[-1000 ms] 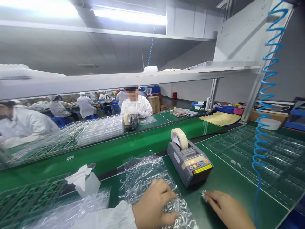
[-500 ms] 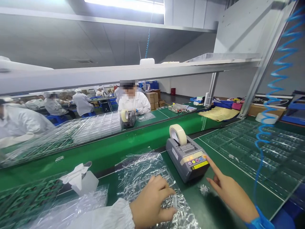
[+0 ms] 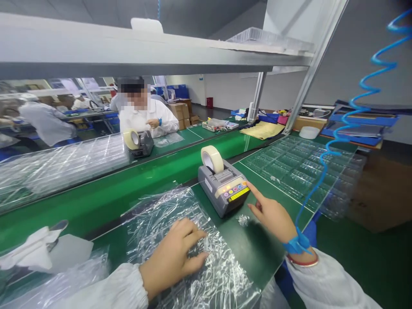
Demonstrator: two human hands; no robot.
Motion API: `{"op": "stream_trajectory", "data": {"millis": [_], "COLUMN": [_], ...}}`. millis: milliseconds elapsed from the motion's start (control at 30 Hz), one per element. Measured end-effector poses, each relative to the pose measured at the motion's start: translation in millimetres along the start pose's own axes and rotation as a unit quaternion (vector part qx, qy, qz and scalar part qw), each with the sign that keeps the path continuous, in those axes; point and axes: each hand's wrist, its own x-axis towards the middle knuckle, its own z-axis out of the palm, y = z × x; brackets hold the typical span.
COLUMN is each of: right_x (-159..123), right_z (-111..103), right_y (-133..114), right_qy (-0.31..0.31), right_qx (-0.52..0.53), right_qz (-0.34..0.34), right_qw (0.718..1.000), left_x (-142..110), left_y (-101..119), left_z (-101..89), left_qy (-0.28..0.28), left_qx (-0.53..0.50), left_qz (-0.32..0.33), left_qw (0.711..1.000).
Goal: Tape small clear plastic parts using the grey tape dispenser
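Observation:
A grey electric tape dispenser (image 3: 210,195) stands on the green bench, with a roll of pale tape (image 3: 220,162) upright on its back end. My right hand (image 3: 273,216) has its index finger stretched to the rightmost button of the dispenser's panel, the other fingers curled and nothing held. On the panel, small lights glow. My left hand (image 3: 175,255) rests over a spread of shiny clear plastic packaging (image 3: 225,274), thumb and fingers apart. Just below the dispenser lies a small clump of clear scraps (image 3: 243,220).
Clear compartment trays (image 3: 289,171) lie to the right, crossed by a coiled blue cord (image 3: 317,184) that reaches my right wristband. White tissue (image 3: 32,251) sits at lower left. Beyond a green divider (image 3: 106,193), a co-worker (image 3: 161,116) sits near another tape dispenser (image 3: 141,143). A shelf crosses above.
My view has swung right and down, so the bench things appear further left. My right finger stays at the button and my left hand stays on the plastic. The co-worker's hand now shows, raised.

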Motion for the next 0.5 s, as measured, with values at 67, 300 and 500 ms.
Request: {"op": "stream_trajectory", "data": {"millis": [67, 300, 500], "right_x": [-1.4, -0.2, 5.2], "right_z": [0.5, -8.0, -25.9], "right_y": [1.0, -2.9, -14.1], "right_qy": [0.015, 0.002, -0.012], "right_qx": [-0.014, -0.086, -0.221], "right_qz": [-0.014, 0.004, 0.022], "right_qw": [1.0, 0.996, 0.975], "left_x": [0.1, 1.7, 1.9], "left_y": [-0.4, -1.9, -4.8], "left_z": [-0.2, -0.6, -0.1], "left_qy": [-0.009, -0.02, -0.034], "left_qx": [0.003, 0.016, 0.012], "left_qz": [-0.001, -0.005, -0.011], "left_qw": [1.0, 1.0, 0.999]}}
